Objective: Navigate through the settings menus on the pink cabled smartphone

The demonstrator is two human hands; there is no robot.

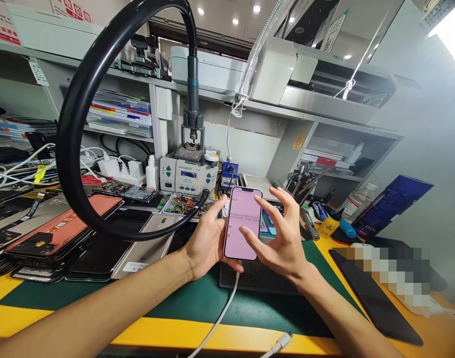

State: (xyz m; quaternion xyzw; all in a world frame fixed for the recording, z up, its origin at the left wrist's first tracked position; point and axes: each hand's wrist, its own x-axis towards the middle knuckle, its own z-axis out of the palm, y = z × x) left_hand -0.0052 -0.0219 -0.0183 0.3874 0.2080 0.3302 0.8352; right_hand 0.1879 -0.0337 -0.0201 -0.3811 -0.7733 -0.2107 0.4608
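Note:
A smartphone [239,223] with a lit pinkish screen and lines of text stands tilted up in my left hand [208,238]. The thumb lies along its left edge, and a fingertip shows under its lower end. A white cable [227,303] runs from the phone's bottom toward the table's front edge. My right hand [281,233] is over the right side of the screen with its fingers spread. Its thumb and index fingertip are at or just above the glass; I cannot tell whether they touch. A dark perforated pad [264,281] lies beneath both hands.
A hot-air rework station [188,174] with a looping black hose [68,124] stands behind. Stacked phone parts [63,223] fill the left side. At right are a yellow bottle [329,226], a clear bottle [357,201] and a dark flat panel [372,293]. Another cable end [281,342] hangs in front.

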